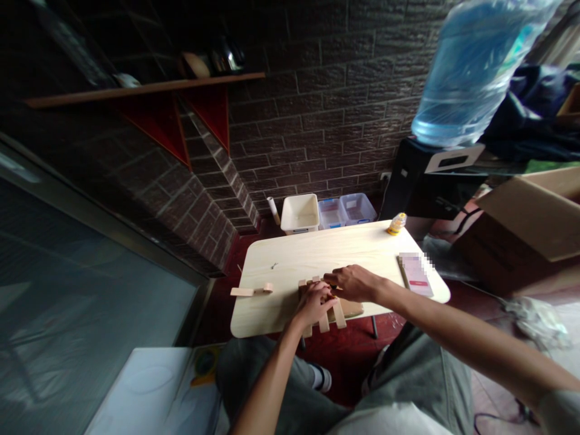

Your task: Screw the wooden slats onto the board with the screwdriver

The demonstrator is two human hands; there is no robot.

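Two loose wooden strips (252, 290) left of the hands, phone (415, 274) right.

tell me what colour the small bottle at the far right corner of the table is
Yellow, with an orange cap; the small bottle shows best in the head view.

both forearms are bare, with only a pale grey short sleeve (559, 408) showing at the right upper arm. the person wears grey trousers (421, 368) and a white sock with dark stripe (321, 377).
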